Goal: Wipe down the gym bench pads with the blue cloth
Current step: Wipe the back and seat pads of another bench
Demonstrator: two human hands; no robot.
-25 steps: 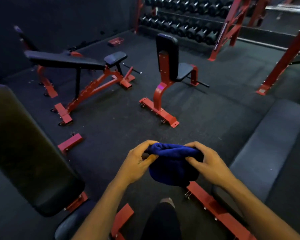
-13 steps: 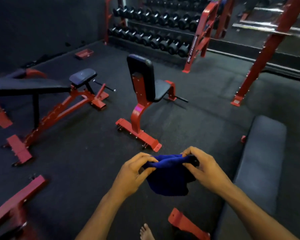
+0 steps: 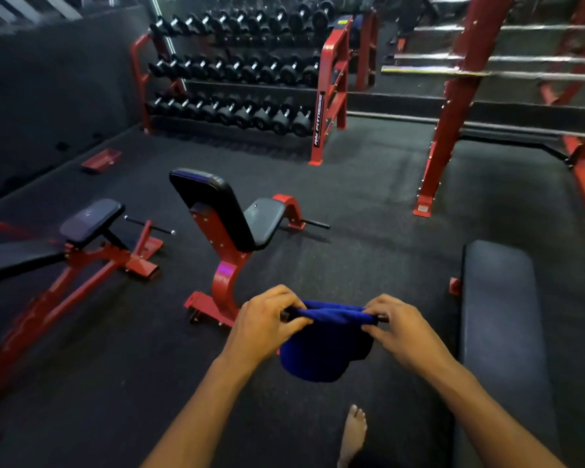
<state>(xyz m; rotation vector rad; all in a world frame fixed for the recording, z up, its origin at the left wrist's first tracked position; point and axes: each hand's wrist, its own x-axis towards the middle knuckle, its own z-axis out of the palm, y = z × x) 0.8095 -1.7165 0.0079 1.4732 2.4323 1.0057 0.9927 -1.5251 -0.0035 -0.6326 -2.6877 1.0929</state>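
I see a bare foot (image 3: 353, 434) on the dark rubber floor (image 3: 368, 204) just below the hands. Left hand (image 3: 262, 327) pinches one end of the folded blue cloth (image 3: 323, 349), right hand (image 3: 401, 329) pinches the other; the cloth sags between them in mid-air, touching no pad. To the right of my right hand lies a long grey flat bench pad (image 3: 500, 319). Beyond my left hand stands a red-framed upright seat with black pads (image 3: 223, 211), then a red adjustable bench (image 3: 88, 238) further left. Far back, a red dumbbell rack (image 3: 237, 82).
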